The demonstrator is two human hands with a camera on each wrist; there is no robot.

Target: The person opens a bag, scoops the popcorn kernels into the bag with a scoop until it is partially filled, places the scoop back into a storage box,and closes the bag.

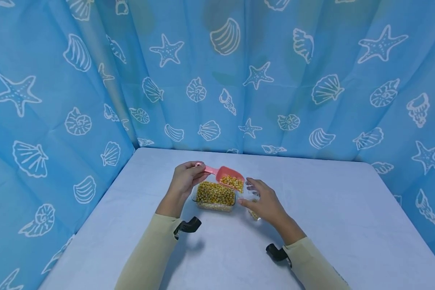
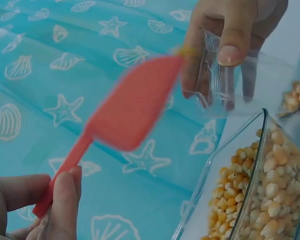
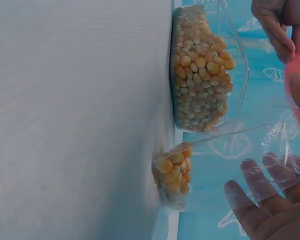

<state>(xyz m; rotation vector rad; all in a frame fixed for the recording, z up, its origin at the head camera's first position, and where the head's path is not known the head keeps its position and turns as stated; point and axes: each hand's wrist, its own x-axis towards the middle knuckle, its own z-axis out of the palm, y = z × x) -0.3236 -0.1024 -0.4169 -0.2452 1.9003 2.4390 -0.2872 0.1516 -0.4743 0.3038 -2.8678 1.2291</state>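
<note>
My left hand (image 1: 183, 177) pinches the handle of a pink scoop (image 1: 222, 170), raised over the right end of a glass container (image 1: 214, 205). Yellow corn kernels (image 1: 232, 182) lie in the scoop, and its front edge points at the mouth of a clear plastic bag (image 3: 215, 170). At that mouth my right hand (image 1: 264, 201) holds the bag, thumb on one side and fingers spread behind the film. Some kernels (image 3: 175, 172) sit in the bag's bottom, which stands on the table. Seen from the left wrist, the scoop's underside hides its load.
Corn kernels (image 1: 216, 192) fill the glass container, just left of the bag. A white-covered table (image 1: 330, 209) lies beneath, with a blue shell-patterned curtain (image 1: 210, 100) behind and at the sides. Black wrist cameras (image 1: 191, 225) sit on both sleeves.
</note>
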